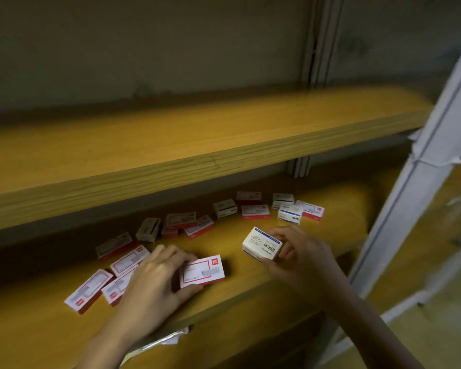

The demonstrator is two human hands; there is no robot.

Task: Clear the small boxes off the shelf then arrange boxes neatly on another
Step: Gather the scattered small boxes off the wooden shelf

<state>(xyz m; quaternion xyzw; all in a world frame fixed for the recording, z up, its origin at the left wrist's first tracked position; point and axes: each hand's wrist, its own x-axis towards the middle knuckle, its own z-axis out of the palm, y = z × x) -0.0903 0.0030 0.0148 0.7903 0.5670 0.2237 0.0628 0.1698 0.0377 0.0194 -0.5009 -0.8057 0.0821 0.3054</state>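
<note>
Several small boxes lie scattered on the lower wooden shelf. My left hand grips a red-and-white box lying flat near the shelf's front, thumb at its near edge and fingers at its far edge. My right hand holds a white box with blue trim lifted above the shelf. More red-and-white boxes lie left of my left hand. Others sit farther back, among them a blue-and-white box.
A bare wooden upper shelf overhangs the lower one. A white metal upright stands at the right, with another shelf bay behind it. Crumpled clear plastic sticks out under the lower shelf's front edge.
</note>
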